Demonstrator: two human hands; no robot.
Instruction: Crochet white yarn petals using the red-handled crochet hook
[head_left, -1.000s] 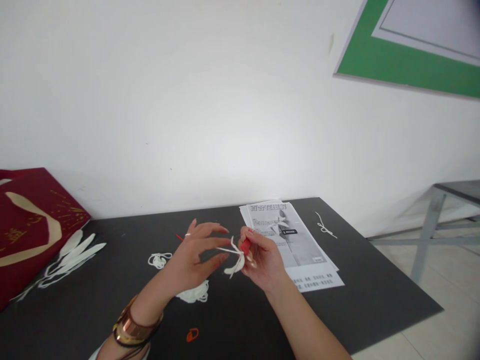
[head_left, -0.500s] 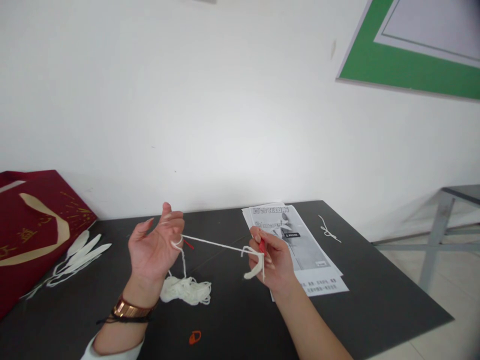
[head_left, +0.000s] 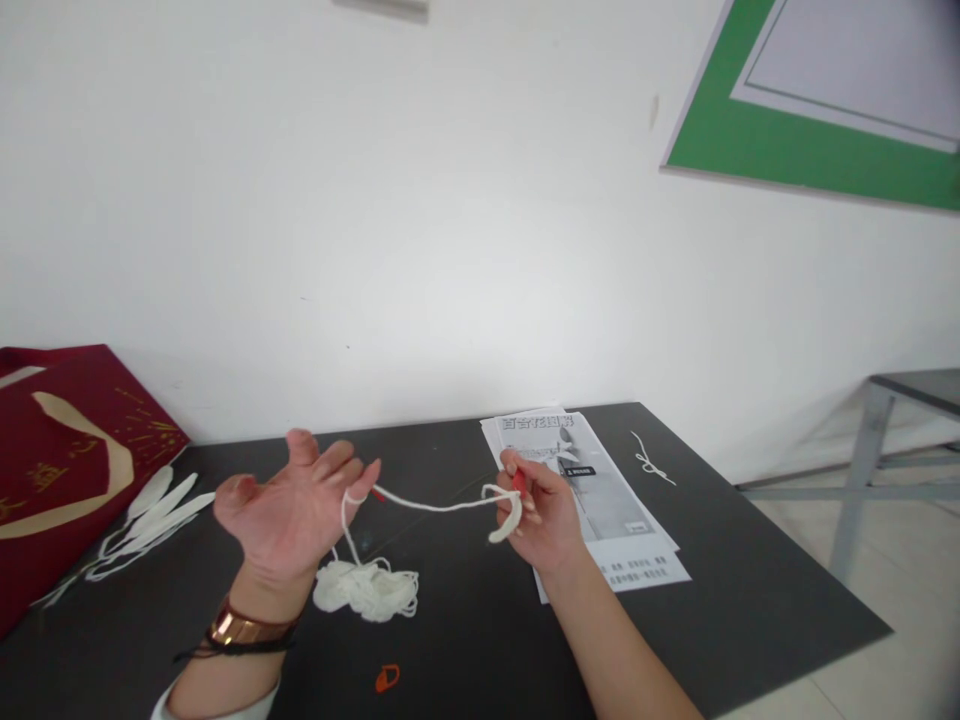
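Black tabletop [head_left: 472,645] | tangled yarn [head_left: 367,592] | right hand [head_left: 553,520]: red handle [head_left: 519,482], curved strip [head_left: 510,526]

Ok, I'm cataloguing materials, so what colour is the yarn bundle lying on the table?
The yarn bundle is white, best seen in the head view.
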